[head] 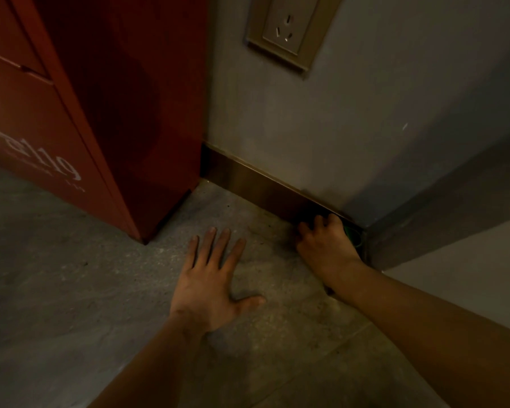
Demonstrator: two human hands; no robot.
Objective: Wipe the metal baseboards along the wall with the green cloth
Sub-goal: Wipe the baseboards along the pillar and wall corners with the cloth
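Low on the dim wall [365, 128], our right hand [326, 242] clamps the cloth [352, 234] against the baseboard [256, 181] at its corner end, left hand [209, 278] flat and spread on the floor [71, 260]; next, probably a sweep toward the cabinet [115, 113].

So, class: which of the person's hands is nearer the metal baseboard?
Right. The right hand presses the green cloth against the metal baseboard near the corner. The left hand lies flat on the floor, clear of the baseboard.
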